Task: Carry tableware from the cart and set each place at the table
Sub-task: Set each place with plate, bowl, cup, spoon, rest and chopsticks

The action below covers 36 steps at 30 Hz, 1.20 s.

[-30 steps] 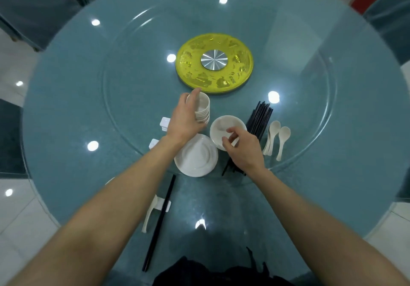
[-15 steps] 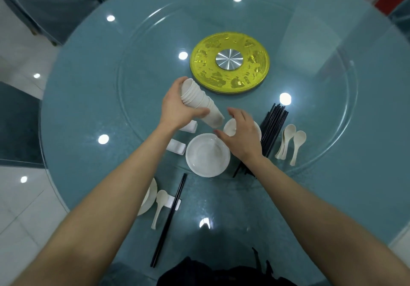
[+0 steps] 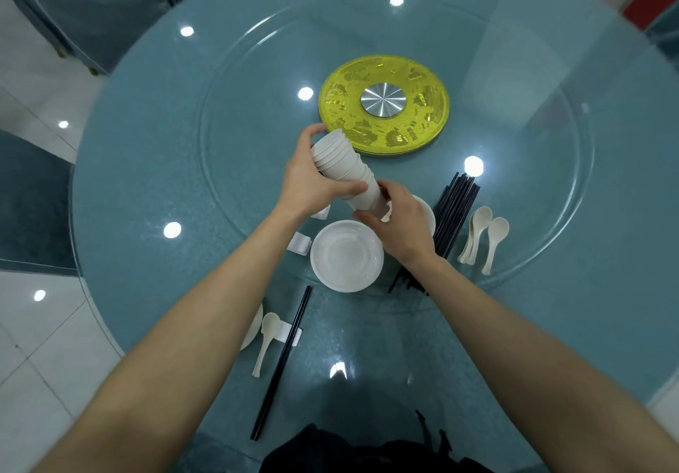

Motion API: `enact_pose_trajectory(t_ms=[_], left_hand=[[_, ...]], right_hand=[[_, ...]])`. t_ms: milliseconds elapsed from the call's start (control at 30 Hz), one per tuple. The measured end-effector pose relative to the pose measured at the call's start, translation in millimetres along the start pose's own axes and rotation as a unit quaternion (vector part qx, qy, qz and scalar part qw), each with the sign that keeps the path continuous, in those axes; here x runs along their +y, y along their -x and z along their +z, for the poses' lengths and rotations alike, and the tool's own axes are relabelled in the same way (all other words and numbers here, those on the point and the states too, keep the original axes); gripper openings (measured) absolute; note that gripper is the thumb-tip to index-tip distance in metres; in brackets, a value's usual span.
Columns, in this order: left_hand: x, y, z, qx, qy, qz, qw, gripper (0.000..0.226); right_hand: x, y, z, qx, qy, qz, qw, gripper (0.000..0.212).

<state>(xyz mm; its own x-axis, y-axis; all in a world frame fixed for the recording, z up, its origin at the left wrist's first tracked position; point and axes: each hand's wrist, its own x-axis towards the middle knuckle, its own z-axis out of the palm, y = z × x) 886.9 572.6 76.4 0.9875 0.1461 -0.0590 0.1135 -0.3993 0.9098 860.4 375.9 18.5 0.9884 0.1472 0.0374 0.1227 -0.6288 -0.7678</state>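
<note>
My left hand (image 3: 312, 182) grips a tilted stack of several white cups (image 3: 343, 164), lifted above the glass table (image 3: 183, 197). My right hand (image 3: 398, 224) holds the lower end of that stack, fingers curled round the bottom cup. Under my hands a white plate (image 3: 345, 257) lies on the glass, and a white bowl (image 3: 426, 211) is partly hidden behind my right hand. A bundle of black chopsticks (image 3: 453, 208) and white spoons (image 3: 485, 234) lie to the right.
A yellow turntable hub (image 3: 384, 105) sits at the table's centre. White rests (image 3: 299, 243) lie left of the plate. Near the front edge are a spoon (image 3: 266, 338), a chopstick pair (image 3: 283, 358) and a plate rim (image 3: 253, 329). Covered chairs (image 3: 92, 6) stand far left.
My left hand lifted the cup stack off the table and tilted it. My right hand left the bowl and took hold of the stack's lower end. The view shifted left.
</note>
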Motion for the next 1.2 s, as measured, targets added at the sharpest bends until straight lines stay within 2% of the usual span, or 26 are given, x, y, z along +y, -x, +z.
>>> enact_pose_trajectory(t_ms=[233, 367, 500, 667, 933, 1200], left_hand=[[20.7, -11.7, -9.1, 0.087, 0.005, 0.069, 0.994, 0.103], [19.8, -18.5, -5.9, 0.117, -0.04, 0.115, 0.986, 0.103], [-4.6, -15.2, 13.2, 0.066, -0.12, 0.146, 0.98, 0.108], [-32.5, -8.2, 39.2, 0.009, -0.175, 0.134, 0.975, 0.107], [-47.1, -3.1, 52.3, -0.022, -0.23, 0.121, 0.965, 0.109], [-32.6, 7.7, 38.6, -0.032, -0.262, 0.134, 0.955, 0.122]], right_hand=[[17.4, 1.2, -13.6, 0.06, 0.049, 0.016, 0.997, 0.068], [26.5, 3.4, -23.2, 0.101, 0.053, 0.037, 0.993, 0.067], [32.2, 3.9, -27.1, 0.108, 0.049, 0.041, 0.992, 0.068], [37.6, 6.0, -29.0, 0.111, 0.048, 0.049, 0.991, 0.069], [39.7, 10.3, -30.2, 0.114, 0.044, 0.046, 0.991, 0.067], [29.7, 20.2, -34.2, 0.11, 0.046, 0.039, 0.992, 0.068]])
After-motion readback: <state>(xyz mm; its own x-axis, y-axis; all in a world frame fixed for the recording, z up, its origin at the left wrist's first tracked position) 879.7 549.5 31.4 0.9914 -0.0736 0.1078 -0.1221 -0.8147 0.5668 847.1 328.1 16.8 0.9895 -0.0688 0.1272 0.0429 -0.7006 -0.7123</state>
